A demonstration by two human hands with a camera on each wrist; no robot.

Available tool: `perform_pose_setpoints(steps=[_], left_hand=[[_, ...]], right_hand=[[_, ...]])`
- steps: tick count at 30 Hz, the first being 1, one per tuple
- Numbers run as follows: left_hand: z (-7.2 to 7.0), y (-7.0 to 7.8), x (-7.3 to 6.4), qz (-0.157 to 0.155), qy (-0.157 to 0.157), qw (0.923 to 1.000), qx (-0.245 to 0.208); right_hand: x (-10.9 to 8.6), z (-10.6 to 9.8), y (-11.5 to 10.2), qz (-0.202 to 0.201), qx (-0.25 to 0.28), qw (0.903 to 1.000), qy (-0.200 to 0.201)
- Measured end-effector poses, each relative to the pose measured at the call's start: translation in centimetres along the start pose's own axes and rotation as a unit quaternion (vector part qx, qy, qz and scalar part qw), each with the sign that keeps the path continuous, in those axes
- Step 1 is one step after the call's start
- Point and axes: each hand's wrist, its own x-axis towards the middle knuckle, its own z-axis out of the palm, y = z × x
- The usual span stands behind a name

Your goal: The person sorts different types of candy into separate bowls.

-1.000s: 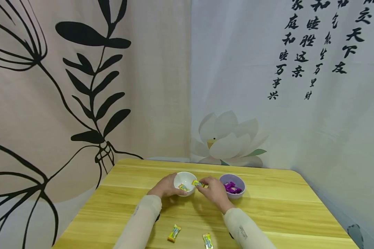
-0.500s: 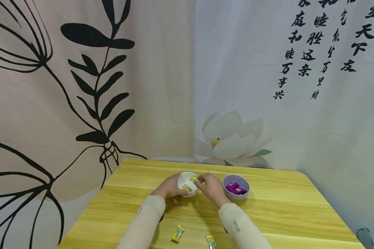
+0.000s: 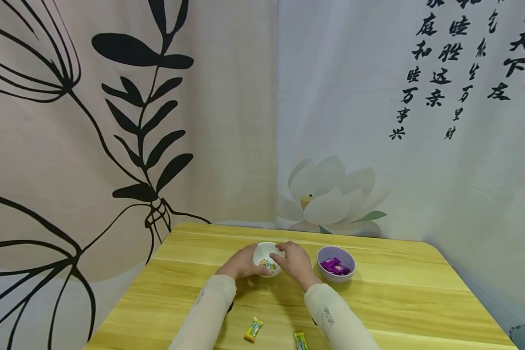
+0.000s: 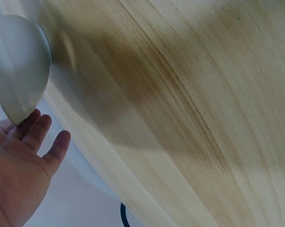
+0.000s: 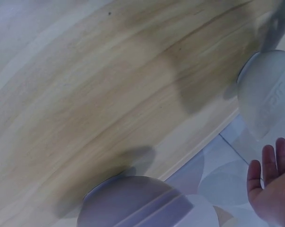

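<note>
My left hand (image 3: 239, 263) holds the white bowl (image 3: 260, 252) from its left side, thumb along the near side. In the left wrist view, fingers of the left hand (image 4: 19, 175) touch the wall of the bowl (image 4: 19, 61). Small yellow-wrapped candies (image 3: 267, 264) lie inside it. Over the bowl's right rim is my right hand (image 3: 296, 263), thumb and fingers apart, with nothing seen between them. The right wrist view shows the right hand (image 5: 274, 196) with loosely extended fingers near the white bowl (image 5: 265, 94).
A light purple bowl (image 3: 351, 260) with several purple-wrapped candies (image 3: 335, 266) stands right of my right hand. Two yellow-wrapped candies lie on the wooden table (image 3: 398, 291) nearer me: one candy (image 3: 253, 329) between the forearms, another candy (image 3: 300, 340) at the frame's bottom edge.
My right hand has carried a yellow candy over the white bowl and let it go inside; its fingers have parted. The left hand stays on the bowl. The head view has shifted slightly.
</note>
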Motion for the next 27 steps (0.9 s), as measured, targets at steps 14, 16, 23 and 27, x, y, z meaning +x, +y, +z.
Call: perform_pose_setpoints(steps=[14,16,23,27], left_hand=[[0.0,0.2,0.0,-0.013,0.002,0.9999,0.004],[-0.1,0.3,0.0,-0.012,0.000,0.9999,-0.002],[-0.3,0.5,-0.1,-0.011,0.001,0.9999,-0.011],[-0.1,0.5,-0.1,-0.014,0.004,0.9999,-0.007]], right_hand=[[-1.8,-1.1,1.4,-0.026,0.001,0.9997,-0.001],[-2.2,-1.2,1.6,-0.031,0.001,0.9995,-0.005],[-3.8,-1.1,2.3,-0.060,-0.004,0.9981,-0.013],[-5.0,-1.1,3.0,-0.084,-0.010,0.9961,-0.025]])
